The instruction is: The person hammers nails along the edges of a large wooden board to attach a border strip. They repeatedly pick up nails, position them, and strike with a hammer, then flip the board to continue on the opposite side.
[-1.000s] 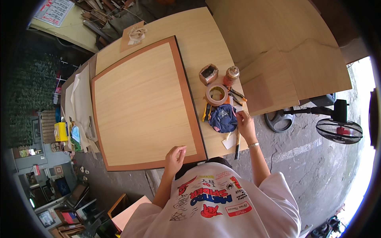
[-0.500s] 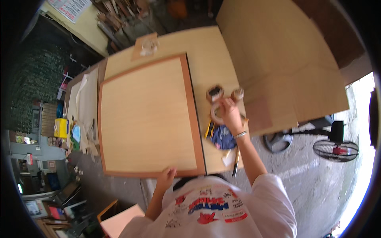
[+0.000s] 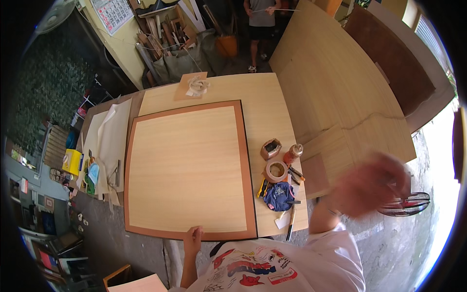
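A large pale wooden panel (image 3: 189, 168) with a brown border and dark outer edge lies flat on the table. My left hand (image 3: 193, 234) is at its near edge, fingers curled against the border. Off to the right, past the table's side, my right hand (image 3: 372, 187) is raised and smeared by motion; whether it holds anything does not show. On the table's right part are a tape roll (image 3: 275, 171), a brown faceted container (image 3: 271, 148), a reddish bottle (image 3: 293, 154), a dark blue cloth bundle (image 3: 278, 196), a yellow-and-black tool (image 3: 262, 188) and a thin pen-like tool (image 3: 291, 223).
A tall wooden sheet (image 3: 335, 92) leans along the right side. A fan (image 3: 406, 204) stands beyond my right hand. At the table's far end, a coil of pale strip (image 3: 198, 86) rests on a small board. Another person (image 3: 262, 22) stands behind, holding a thin rod.
My right hand has left the spot beside the tape roll and swung up to the right. The view has tilted upward, bringing the other person into sight. My left hand stays at the panel's near edge.
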Demonstrator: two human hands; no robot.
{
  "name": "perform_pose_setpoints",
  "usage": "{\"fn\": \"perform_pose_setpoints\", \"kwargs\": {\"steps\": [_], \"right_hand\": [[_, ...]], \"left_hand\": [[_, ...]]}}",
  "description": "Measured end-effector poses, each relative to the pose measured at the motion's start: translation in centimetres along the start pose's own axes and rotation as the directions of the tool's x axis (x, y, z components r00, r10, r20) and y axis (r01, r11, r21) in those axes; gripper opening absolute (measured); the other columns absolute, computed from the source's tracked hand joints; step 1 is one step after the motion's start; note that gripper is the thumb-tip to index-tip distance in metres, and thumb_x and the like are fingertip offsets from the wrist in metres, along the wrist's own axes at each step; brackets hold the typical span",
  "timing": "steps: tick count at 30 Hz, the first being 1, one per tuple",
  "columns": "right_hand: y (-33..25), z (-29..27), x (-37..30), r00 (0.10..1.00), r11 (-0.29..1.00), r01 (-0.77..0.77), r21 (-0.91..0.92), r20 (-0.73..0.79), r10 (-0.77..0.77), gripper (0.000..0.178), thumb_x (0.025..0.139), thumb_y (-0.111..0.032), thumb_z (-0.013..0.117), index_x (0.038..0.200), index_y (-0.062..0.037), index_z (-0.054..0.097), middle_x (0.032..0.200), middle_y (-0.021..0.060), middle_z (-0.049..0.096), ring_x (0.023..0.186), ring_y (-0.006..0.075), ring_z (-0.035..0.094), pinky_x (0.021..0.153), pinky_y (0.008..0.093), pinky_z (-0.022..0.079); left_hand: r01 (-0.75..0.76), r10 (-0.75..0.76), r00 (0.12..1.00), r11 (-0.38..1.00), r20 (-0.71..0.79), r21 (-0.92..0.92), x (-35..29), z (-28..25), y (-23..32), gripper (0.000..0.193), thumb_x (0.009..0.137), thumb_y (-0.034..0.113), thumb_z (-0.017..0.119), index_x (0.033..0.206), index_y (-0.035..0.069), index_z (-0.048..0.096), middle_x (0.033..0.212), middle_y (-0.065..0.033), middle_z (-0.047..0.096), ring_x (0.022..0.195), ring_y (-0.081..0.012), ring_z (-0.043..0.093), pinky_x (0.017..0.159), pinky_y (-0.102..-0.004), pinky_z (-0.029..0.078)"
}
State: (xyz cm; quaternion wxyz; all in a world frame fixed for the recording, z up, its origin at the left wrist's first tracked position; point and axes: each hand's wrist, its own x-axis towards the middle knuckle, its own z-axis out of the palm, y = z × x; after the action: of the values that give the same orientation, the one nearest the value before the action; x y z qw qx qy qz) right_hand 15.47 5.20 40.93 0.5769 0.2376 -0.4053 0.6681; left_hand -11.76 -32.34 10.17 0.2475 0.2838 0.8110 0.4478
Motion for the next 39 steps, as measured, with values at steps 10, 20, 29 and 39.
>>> {"fn": "perform_pose_setpoints", "kwargs": {"steps": [10, 20, 29, 39], "right_hand": [[-5.7, 12.8, 5.6, 0.486, 0.483, 0.599, -0.639, 0.769, 0.415, 0.015, 0.104, -0.015, 0.057, 0.102, -0.0028, 0.064, 0.098, 0.0088, 0.065, 0.086, 0.0202, 0.064, 0.071, 0.0365, 0.052], [-5.8, 15.3, 3.4, 0.500, 0.377, 0.575, -0.726, 0.677, 0.541, 0.013, 0.103, -0.012, 0.056, 0.105, -0.0023, 0.064, 0.100, 0.0092, 0.066, 0.088, 0.0193, 0.065, 0.074, 0.0354, 0.052], [-7.0, 16.3, 1.7, 0.493, 0.365, 0.557, -0.746, 0.651, 0.578, 0.012, 0.103, -0.009, 0.055, 0.107, -0.0019, 0.064, 0.102, 0.0096, 0.067, 0.090, 0.0185, 0.065, 0.076, 0.0345, 0.052], [-7.8, 15.3, 1.9, 0.445, 0.409, 0.524, -0.747, 0.649, 0.617, 0.013, 0.103, -0.005, 0.055, 0.110, -0.0014, 0.064, 0.105, 0.0100, 0.068, 0.092, 0.0176, 0.065, 0.079, 0.0335, 0.051]], "left_hand": [[-0.181, 0.186, 0.951, 0.983, 0.247, -0.043, 8.6, 3.0, 5.1, 0.021, 0.105, 0.016, 0.061, 0.112, -0.001, 0.072, 0.093, -0.0128, 0.076, 0.085, -0.0189, 0.075, 0.073, -0.0310, 0.059], [-0.277, 0.298, 0.821, 0.954, 0.487, -0.117, 9.7, 8.1, 7.0, 0.022, 0.106, 0.018, 0.062, 0.113, 0.000, 0.072, 0.090, -0.0123, 0.073, 0.084, -0.0184, 0.074, 0.075, -0.0316, 0.060], [-0.249, 0.295, 0.805, 0.955, 0.514, -0.158, 9.3, 9.3, 7.9, 0.023, 0.107, 0.017, 0.059, 0.114, 0.000, 0.072, 0.095, -0.0130, 0.075, 0.088, -0.0181, 0.075, 0.076, -0.0314, 0.059], [-0.279, 0.298, 0.826, 0.954, 0.479, -0.113, 7.6, 10.6, 8.3, 0.023, 0.107, 0.020, 0.061, 0.113, 0.001, 0.073, 0.094, -0.0113, 0.076, 0.084, -0.0179, 0.075, 0.076, -0.0308, 0.057]]}}
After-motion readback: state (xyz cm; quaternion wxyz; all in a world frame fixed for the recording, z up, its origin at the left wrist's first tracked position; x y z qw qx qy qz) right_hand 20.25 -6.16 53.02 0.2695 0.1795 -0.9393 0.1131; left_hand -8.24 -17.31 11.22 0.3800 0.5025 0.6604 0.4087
